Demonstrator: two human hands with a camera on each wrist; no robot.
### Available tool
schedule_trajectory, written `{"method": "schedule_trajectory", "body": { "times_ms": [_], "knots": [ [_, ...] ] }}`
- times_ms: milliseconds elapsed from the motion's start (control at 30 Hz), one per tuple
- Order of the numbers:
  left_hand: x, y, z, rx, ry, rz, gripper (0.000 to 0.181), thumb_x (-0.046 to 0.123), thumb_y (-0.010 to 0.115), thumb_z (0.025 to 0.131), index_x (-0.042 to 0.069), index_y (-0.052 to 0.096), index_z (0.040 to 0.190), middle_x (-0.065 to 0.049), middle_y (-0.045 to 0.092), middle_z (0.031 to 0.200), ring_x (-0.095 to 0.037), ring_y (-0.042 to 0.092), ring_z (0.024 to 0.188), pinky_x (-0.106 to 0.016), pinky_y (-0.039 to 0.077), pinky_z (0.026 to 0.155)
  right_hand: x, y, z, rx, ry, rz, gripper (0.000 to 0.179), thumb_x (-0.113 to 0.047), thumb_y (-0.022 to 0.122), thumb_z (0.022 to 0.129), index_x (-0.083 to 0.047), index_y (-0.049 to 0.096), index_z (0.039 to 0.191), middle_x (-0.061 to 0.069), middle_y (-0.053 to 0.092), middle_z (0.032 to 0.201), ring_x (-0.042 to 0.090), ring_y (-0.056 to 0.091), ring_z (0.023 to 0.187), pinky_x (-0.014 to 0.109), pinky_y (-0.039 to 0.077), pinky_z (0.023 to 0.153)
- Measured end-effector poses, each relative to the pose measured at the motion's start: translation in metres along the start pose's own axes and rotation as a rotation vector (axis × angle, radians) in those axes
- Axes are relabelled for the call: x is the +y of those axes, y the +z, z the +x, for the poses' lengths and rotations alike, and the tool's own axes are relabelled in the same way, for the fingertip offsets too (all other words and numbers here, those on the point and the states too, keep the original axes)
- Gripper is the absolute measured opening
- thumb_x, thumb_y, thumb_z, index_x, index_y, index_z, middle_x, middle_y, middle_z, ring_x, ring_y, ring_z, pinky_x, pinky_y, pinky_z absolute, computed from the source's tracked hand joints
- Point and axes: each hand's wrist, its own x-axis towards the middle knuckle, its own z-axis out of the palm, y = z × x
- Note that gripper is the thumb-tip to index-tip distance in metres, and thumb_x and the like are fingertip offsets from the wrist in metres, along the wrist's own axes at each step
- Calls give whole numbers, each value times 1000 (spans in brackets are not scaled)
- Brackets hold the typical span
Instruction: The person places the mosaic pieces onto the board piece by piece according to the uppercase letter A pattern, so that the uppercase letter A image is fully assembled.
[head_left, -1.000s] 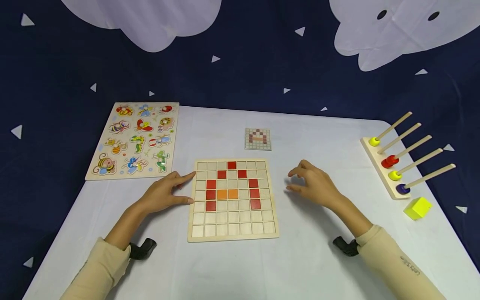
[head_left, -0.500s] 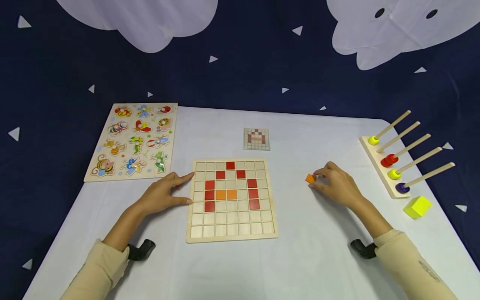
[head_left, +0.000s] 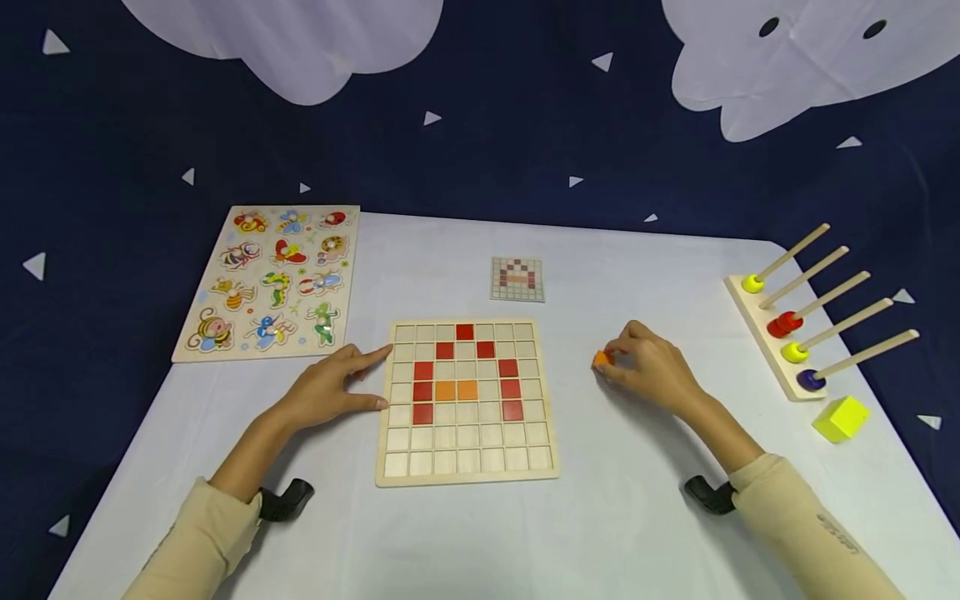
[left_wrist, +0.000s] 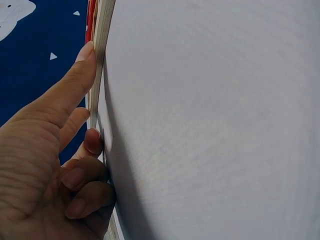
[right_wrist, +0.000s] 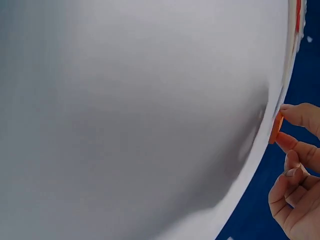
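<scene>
A wooden grid board (head_left: pixel 468 437) lies flat in the middle of the table, bearing several red square tiles (head_left: pixel 422 391) and two orange tiles (head_left: pixel 445 390) side by side. My left hand (head_left: pixel 330 385) touches the board's left edge with outstretched thumb and index finger; the left wrist view shows its other fingers bent beside the rim. To the right of the board, my right hand (head_left: pixel 651 371) pinches another orange tile (right_wrist: pixel 276 127) between thumb and index finger, above the white tabletop. Behind the board sits a small pattern card (head_left: pixel 517 292) with a similar figure printed on it.
An insect peg puzzle (head_left: pixel 300 343) lies at the back left. On the right stand a wooden peg rack (head_left: pixel 776 358) with coloured beads on slanting rods and a yellow block (head_left: pixel 842 418). A dark blue patterned cloth (head_left: pixel 480 167) hangs behind the table.
The right hand first shows no visible tile, then moves right and holds an orange one, and has since shifted slightly left with it. The left hand keeps its place at the board.
</scene>
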Motion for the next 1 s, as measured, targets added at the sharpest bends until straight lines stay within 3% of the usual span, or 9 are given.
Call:
{"method": "schedule_trajectory", "body": {
  "times_ms": [300, 567, 800, 1000],
  "knots": [
    [0, 0, -1, 7, -9, 8, 85, 39, 85, 76, 15, 47, 148, -2, 41, 86, -15, 29, 71, -29, 26, 62, -57, 12, 22, -42, -161, 39, 19, -21, 82, 80, -7, 76, 90, 3, 55, 88, 16, 52, 74, 34, 46, 66],
    [2, 0, -1, 0, -14, -4, 85, 39, 85, 76, 15, 47, 149, -2, 42, 86, -15, 30, 72, -29, 26, 62, -99, 30, 33, -113, -270, 77, 27, -25, 82, 81, -5, 77, 98, -1, 54, 91, 9, 48, 76, 28, 46, 67],
    [1, 0, 0, 1, -3, 6, 85, 38, 85, 76, 16, 47, 148, -2, 41, 86, -14, 29, 71, -29, 26, 62, -117, 42, 39, -147, -364, 30, 23, -26, 81, 83, -7, 77, 96, -2, 54, 90, 7, 48, 73, 22, 43, 64],
    [1, 0, 0, 8, 12, 12, 84, 37, 85, 76, 16, 48, 148, -1, 41, 85, -13, 28, 70, -28, 26, 62, -121, 47, 41, -147, -356, 8, 23, -27, 82, 83, -8, 76, 95, -1, 52, 93, 9, 47, 73, 22, 42, 62]
  ]
}}
